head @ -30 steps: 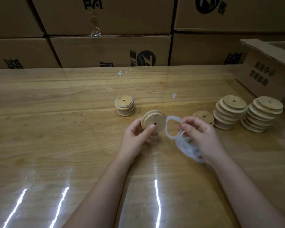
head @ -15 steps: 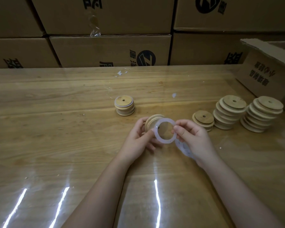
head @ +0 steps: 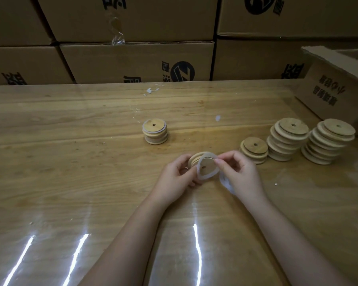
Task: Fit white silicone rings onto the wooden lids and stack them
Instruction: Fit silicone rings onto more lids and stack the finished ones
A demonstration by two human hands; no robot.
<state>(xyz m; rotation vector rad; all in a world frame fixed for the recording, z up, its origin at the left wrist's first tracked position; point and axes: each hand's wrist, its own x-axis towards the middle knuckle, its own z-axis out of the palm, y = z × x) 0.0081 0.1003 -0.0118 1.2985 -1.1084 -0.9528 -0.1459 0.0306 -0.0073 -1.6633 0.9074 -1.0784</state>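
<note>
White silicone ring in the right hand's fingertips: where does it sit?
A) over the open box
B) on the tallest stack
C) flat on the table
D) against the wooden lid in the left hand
D: the left hand holds the wooden lid while the right hand pinches the white silicone ring over its face.

Tabletop (head: 60, 172) left gives passage; lid stacks (head: 287, 141) and a carton (head: 339, 96) block the right.

Both bare forearms reach in from the desk's near edge, hands meeting near its middle. The left hand (head: 175, 176) grips a round wooden lid (head: 208, 171) with curled fingers. The right hand (head: 241, 174) pinches a white silicone ring (head: 201, 177) between thumb and forefinger.
</note>
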